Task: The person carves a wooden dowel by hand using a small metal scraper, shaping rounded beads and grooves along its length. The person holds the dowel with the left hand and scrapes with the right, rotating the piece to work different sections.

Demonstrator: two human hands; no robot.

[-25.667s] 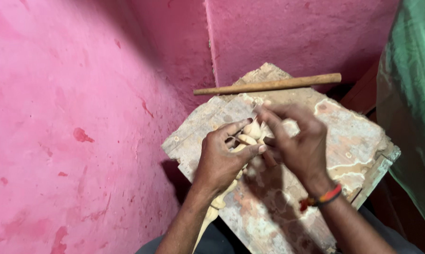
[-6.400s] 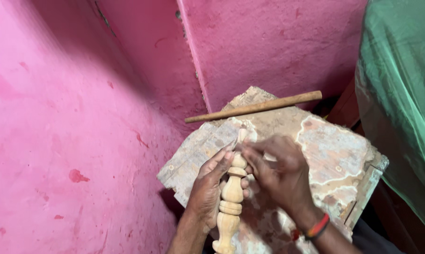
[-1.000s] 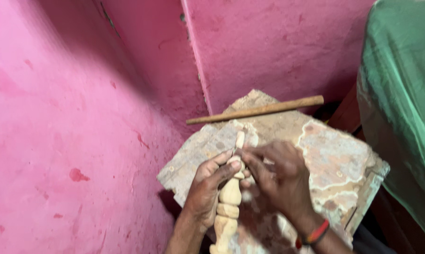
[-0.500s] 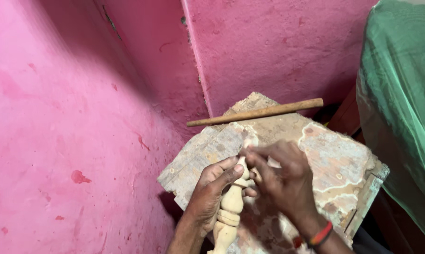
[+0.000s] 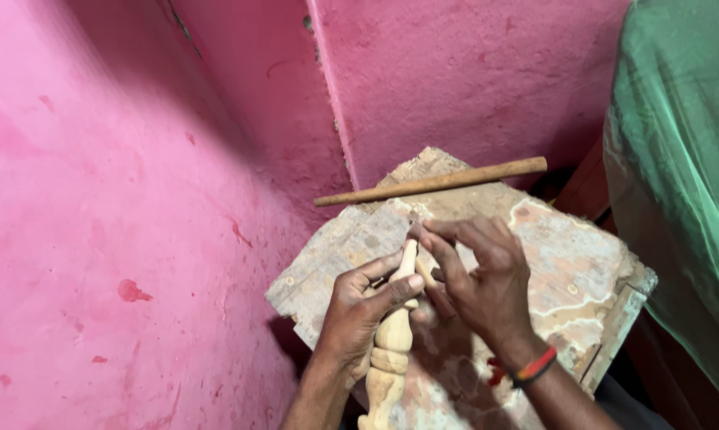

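While pink plastered walls [image 5: 136, 199] fill most of the view and meet in a corner at the upper middle, a green mesh cloth [image 5: 685, 175] hangs down the right edge. Below the corner sits a worn wooden board [image 5: 566, 263], its top patched with pale, flaking paint and its near edge showing layered wood. Across the board's far end lies a long round wooden stick [image 5: 431, 181], running from lower left to upper right and sticking out past the board on the left.

Over the middle of the board both hands work on a turned wooden spindle [image 5: 391, 342], a pale piece with carved rings and bulges that runs from the bottom edge of the view up to a thin tip between the fingers. The left hand [image 5: 355, 314] is wrapped around the spindle's upper part, fingers curled on it and the thumb pressed along its side. The right hand [image 5: 483, 287] comes in from the right, its fingers bent and pinched against the spindle's narrow top end; whether they hold something small there cannot be told. A red and orange band [image 5: 534, 366] circles the right wrist.
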